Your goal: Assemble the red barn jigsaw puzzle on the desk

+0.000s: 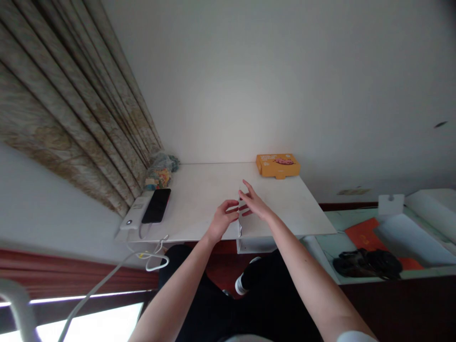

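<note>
Fingers (245, 189) at thin pale strip (241, 217) on desk edge, hold unclear

Left hand (223, 221) half closed, fingers curled in toward the strip. Can't tell if it's pinching anything. Right hand (255, 203) open, fingers spread and long, tips just beside the strip's upper end, no visible hold. Strip sits between the hands at the near edge of the white desk (199, 199), seen almost edge-on. Could be a card or folded sheet, too small to tell.

Handling note: thin stock, so use flat thumb and finger pads near its edge rather than bare tips. Keep it inboard of the desk lip, where it could slip off.

Around it: black smartphone (156, 205) lies just beside a white power bank (134, 213), white cable (151, 259) hangs off the desk edge. Orange box (278, 166) sits at the far edge against the wall, crinkled snack bag (158, 172) by the patterned curtain (60, 109)
</note>
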A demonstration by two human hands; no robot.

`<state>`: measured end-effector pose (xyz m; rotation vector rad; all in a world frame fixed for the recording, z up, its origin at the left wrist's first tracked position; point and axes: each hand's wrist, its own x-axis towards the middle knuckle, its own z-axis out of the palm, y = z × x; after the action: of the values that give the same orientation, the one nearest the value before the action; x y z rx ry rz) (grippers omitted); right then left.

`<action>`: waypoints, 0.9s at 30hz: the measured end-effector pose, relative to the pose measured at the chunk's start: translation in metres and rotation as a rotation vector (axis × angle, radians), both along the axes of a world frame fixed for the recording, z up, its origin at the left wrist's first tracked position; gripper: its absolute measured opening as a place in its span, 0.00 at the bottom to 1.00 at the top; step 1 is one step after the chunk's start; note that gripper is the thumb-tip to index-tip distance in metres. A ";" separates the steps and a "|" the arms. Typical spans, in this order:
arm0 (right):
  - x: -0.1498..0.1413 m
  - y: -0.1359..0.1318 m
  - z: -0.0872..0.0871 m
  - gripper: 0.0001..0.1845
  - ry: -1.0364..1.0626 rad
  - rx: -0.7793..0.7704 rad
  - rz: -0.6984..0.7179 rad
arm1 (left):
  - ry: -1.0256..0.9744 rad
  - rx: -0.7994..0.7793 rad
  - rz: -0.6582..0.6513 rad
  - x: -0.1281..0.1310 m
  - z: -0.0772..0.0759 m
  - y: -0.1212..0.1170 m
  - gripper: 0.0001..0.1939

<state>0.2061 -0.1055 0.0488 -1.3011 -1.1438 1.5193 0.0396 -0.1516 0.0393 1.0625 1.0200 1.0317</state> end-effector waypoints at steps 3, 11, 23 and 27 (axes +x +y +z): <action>0.003 0.010 0.000 0.45 -0.062 0.019 0.023 | 0.004 0.044 -0.009 0.000 -0.001 0.001 0.21; 0.003 0.019 -0.013 0.32 -0.070 0.096 0.004 | 0.009 0.013 -0.006 0.000 0.002 0.000 0.22; -0.005 0.017 -0.019 0.20 0.078 0.034 -0.217 | -0.034 -0.050 0.078 0.003 0.008 -0.005 0.25; -0.004 0.018 -0.021 0.19 0.073 0.014 -0.279 | -0.025 -0.102 0.182 0.004 0.005 -0.004 0.29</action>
<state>0.2023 -0.0873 0.0277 -1.3240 -0.8833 1.3393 0.0438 -0.1559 0.0443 0.8840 1.1520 1.1242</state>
